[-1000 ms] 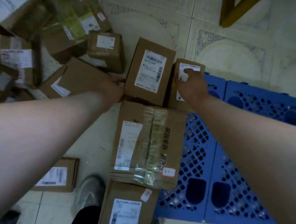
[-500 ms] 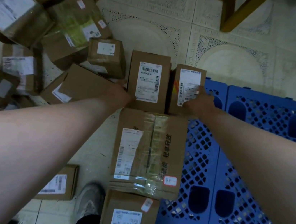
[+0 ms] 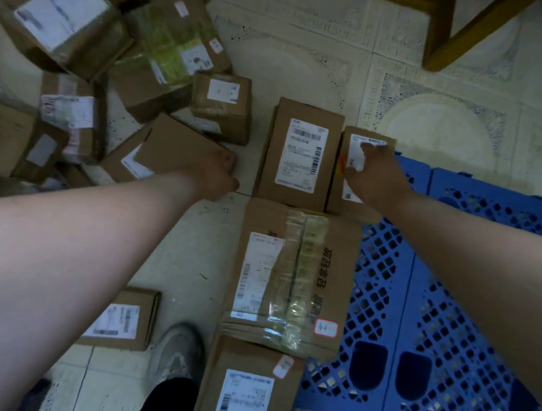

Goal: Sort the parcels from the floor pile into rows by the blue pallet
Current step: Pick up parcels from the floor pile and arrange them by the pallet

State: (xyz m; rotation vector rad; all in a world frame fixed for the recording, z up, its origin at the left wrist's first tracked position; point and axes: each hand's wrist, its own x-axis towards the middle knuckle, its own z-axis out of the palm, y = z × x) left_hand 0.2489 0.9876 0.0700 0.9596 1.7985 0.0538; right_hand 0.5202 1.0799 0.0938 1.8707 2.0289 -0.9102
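Left hand [image 3: 213, 172] grips the near corner of a tilted box [image 3: 169, 154] at the edge of the pile [image 3: 86, 53]; half a second ago it sat closer to the row, by the labelled box. Fingers curl over the box edge. Pile sits far left on the tiled floor [image 3: 300, 47], boxes jumbled at angles, same as before. A lone box [image 3: 125, 319] lies near left by a grey shoe [image 3: 178, 351].

Middle: a row of boxes runs along the left edge of the pallet [image 3: 455, 315]. Near box [image 3: 248, 395], then a taped box [image 3: 291, 277], then a labelled box [image 3: 300, 154], each touching the next. None of these has shifted.

Right hand [image 3: 375, 174] lies on top of a small box [image 3: 359, 168] just right of the labelled box, partly over the pallet corner. It has slid farther up over the label since the earlier frame. Fingers are spread flat, not curled round it, though blur hides detail. A wooden leg [image 3: 457, 33] stands far right.
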